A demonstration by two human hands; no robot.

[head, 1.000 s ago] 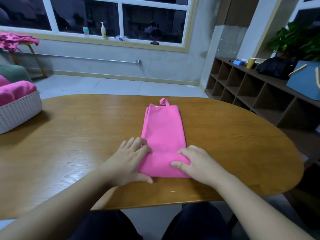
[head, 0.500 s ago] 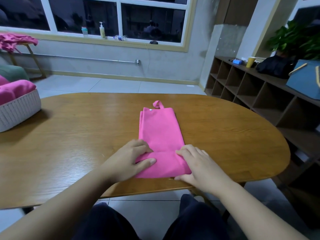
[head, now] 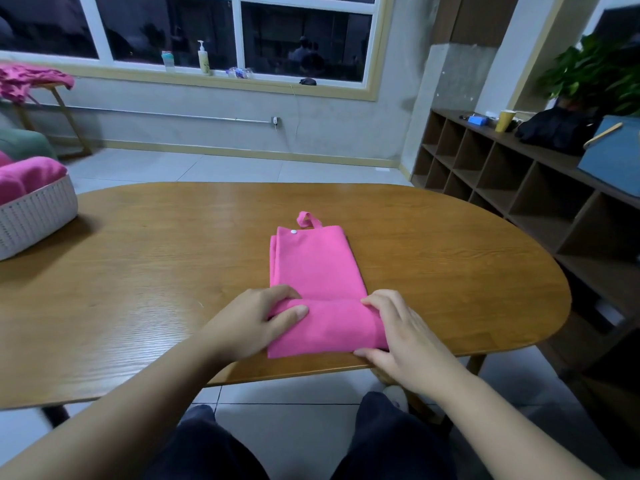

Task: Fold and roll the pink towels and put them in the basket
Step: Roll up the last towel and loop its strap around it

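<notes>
Pink towel (head: 318, 271) lies folded into a narrow strip at the near edge of the table (head: 138, 271), running away from me, its near end turned over into a first flat roll. I have my left hand (head: 258, 322) on the left end of that roll, thumb lying across the top and fingers curled over the far side of the turn, gripping it. My right hand (head: 398, 332) holds the right end likewise, fingertips hooked over the roll's far edge and thumb at the table edge beneath the cloth.

I judge the rolling step to be just begun: one turn made, most of the strip flat ahead. The next move calls for both hands to push the roll forward evenly, keeping the ends level so it does not cone, and keeping it tight.

Beyond the hands, the strip ends in a hanging loop (head: 306, 218) with a small white snap (head: 293, 232) at its corner; I expect these to finish on the outside of the roll. Nothing lies on the table between the roll and the loop.

Far left, well apart from the towel, stands the basket (head: 38, 216), with rolled pink towels (head: 26, 178) already in it. Reaching it will need a long carry leftward across bare tabletop
</notes>
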